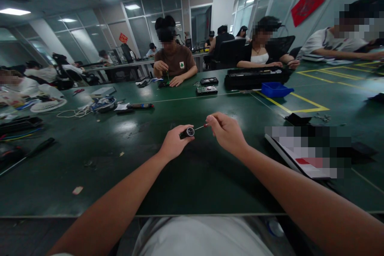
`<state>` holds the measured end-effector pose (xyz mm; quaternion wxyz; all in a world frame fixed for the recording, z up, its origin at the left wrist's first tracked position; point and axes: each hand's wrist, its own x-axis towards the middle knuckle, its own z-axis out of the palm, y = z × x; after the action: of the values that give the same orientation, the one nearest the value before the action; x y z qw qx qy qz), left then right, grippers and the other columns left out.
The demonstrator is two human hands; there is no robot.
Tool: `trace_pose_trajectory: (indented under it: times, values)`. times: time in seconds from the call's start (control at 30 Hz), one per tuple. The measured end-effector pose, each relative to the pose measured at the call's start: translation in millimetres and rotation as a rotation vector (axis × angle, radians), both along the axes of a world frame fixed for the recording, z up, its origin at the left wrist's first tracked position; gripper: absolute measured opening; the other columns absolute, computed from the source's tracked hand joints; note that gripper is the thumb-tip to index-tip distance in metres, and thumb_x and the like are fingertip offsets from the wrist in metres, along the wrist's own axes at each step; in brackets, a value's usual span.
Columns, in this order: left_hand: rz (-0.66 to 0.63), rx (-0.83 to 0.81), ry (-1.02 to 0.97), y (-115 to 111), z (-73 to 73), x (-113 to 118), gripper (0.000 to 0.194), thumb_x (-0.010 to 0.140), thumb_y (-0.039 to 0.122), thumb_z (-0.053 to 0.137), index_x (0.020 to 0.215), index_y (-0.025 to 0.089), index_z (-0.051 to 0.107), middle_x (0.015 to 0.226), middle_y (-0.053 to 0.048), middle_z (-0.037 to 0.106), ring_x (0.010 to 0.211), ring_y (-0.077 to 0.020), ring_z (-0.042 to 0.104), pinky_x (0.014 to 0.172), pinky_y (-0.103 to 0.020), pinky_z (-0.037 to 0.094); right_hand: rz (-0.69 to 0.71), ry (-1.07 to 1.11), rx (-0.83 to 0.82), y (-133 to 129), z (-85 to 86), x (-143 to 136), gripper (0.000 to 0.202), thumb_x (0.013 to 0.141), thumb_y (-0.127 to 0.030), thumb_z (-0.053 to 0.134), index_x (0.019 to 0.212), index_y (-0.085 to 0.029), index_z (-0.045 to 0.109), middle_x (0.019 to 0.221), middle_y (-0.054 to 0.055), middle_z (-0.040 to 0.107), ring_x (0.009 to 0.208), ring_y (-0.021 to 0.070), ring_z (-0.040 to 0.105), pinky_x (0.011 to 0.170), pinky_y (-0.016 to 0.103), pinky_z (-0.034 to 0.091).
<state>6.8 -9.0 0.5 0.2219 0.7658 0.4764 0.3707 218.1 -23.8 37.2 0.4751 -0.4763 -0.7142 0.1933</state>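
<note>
Black cylinder (183,133) clasped in our left grip (173,144), slim screwdriver (200,127) pinched in our right grip (226,133): we'd best brace one, steady the other, press lightly.

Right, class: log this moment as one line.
left hand: holds black cylindrical part; right hand: holds red-handled tool; blue tray: on table

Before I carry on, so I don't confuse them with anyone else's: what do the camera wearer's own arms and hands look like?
The left hand and right hand are ungloved. Both forearms are bare, with no watch, cable or marking visible. A pale, plain garment shows below.
</note>
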Motion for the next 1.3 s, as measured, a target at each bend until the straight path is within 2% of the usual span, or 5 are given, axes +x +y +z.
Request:
trace_pose_trajectory:
  times: [0.2, 0.47, 0.63, 0.87, 1.3]
  values:
    - [0.003, 0.016, 0.008, 0.0, 0.3, -0.1, 0.042, 0.082, 0.022, 0.074, 0.122, 0.023, 0.067, 0.122, -0.005, 0.068, 0.116, -0.0234, 0.061, 0.107, -0.04, 0.042, 0.013, -0.014, 0.026, 1.0, -1.2, 0.7, 0.024, 0.095, -0.025, 0.042, 0.105, -0.021, 0.063, 0.075, 0.001, 0.066, 0.066, 0.0171, 0.059, 0.063, 0.03, 0.04]
    - [0.007, 0.025, 0.023, 2.8, -2.9, -1.2, 0.041, 0.082, 0.019, 0.074, 0.122, 0.023, 0.067, 0.121, -0.004, 0.069, 0.114, -0.0222, 0.061, 0.105, -0.038, 0.044, -0.004, -0.021, -0.003, 1.5, -3.6, -3.0, 0.022, 0.096, -0.034, 0.044, 0.104, -0.021, 0.06, 0.076, 0.003, 0.067, 0.067, 0.019, 0.06, 0.065, 0.032, 0.042]
    - [0.017, 0.029, 0.04, 1.2, 0.6, 0.6, 0.041, 0.083, 0.019, 0.073, 0.122, 0.023, 0.066, 0.12, -0.005, 0.069, 0.112, -0.0221, 0.062, 0.104, -0.039, 0.044, 0.043, 0.272, -0.075, 7.9, -8.3, -4.8, 0.019, 0.091, -0.039, 0.056, 0.097, -0.021, 0.06, 0.085, 0.005, 0.069, 0.078, 0.0203, 0.064, 0.075, 0.036, 0.05]
    - [0.011, 0.064, 0.114, -0.5, 4.5, 2.6, 0.04, 0.085, 0.02, 0.071, 0.124, 0.024, 0.065, 0.127, -0.006, 0.066, 0.122, -0.0245, 0.057, 0.112, -0.048, 0.036, 0.01, 0.85, -0.503, 26.4, -15.1, -3.0, 0.02, 0.091, -0.035, 0.053, 0.077, -0.021, 0.057, 0.068, 0.001, 0.056, 0.06, 0.0147, 0.054, 0.065, 0.033, 0.054]
    - [0.039, 0.037, 0.136, -1.6, 4.8, 4.4, 0.041, 0.084, 0.025, 0.073, 0.125, 0.024, 0.065, 0.124, -0.006, 0.068, 0.117, -0.0254, 0.059, 0.113, -0.051, 0.034, -0.006, 0.348, -0.137, 14.7, -10.5, -3.2, 0.021, 0.094, -0.039, 0.049, 0.088, -0.021, 0.059, 0.076, 0.003, 0.068, 0.071, 0.0181, 0.065, 0.07, 0.035, 0.051]
